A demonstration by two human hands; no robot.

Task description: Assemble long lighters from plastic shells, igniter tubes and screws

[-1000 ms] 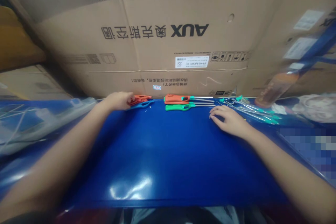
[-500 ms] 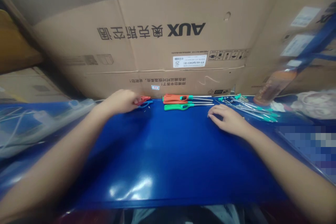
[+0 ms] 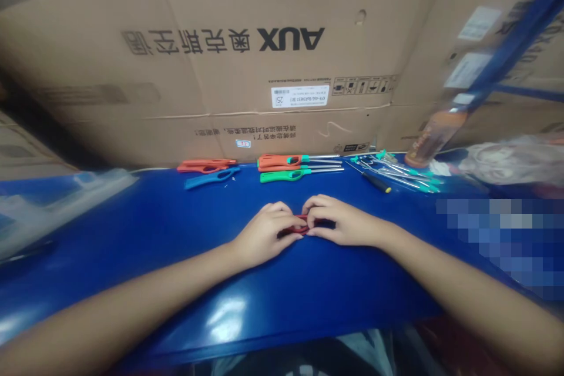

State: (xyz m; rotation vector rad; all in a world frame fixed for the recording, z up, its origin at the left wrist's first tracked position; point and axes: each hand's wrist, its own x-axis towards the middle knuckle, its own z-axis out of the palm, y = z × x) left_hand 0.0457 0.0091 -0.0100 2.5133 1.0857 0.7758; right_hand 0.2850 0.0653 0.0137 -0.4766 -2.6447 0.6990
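Note:
Over the middle of the blue table, my left hand [image 3: 267, 234] and my right hand [image 3: 346, 222] meet with fingertips closed around a red lighter handle [image 3: 302, 224]. Fingers cover most of that handle. Beyond my left hand lie red lighter handles [image 3: 205, 164] without rods and a blue lighter handle [image 3: 211, 178]. Straight ahead, orange long-neck lighters [image 3: 277, 161] and a green long-neck lighter [image 3: 282, 176] rest side by side, metal rods pointing right. Past my right hand are a screwdriver [image 3: 376, 181] and several metal rods with green ends [image 3: 408, 175].
A large cardboard box [image 3: 211, 88] walls off the table's back edge. At the back right stand a tilted bottle [image 3: 436, 136] with an orange label and a crumpled plastic bag [image 3: 515, 165]. Clear plastic packaging [image 3: 66, 202] lies at left; a blue metal bar [image 3: 515, 41] slants at upper right.
My left hand has come from the red handles at the back to the table's middle, bringing one along. My right hand has moved left and now grips it too. The view has shifted.

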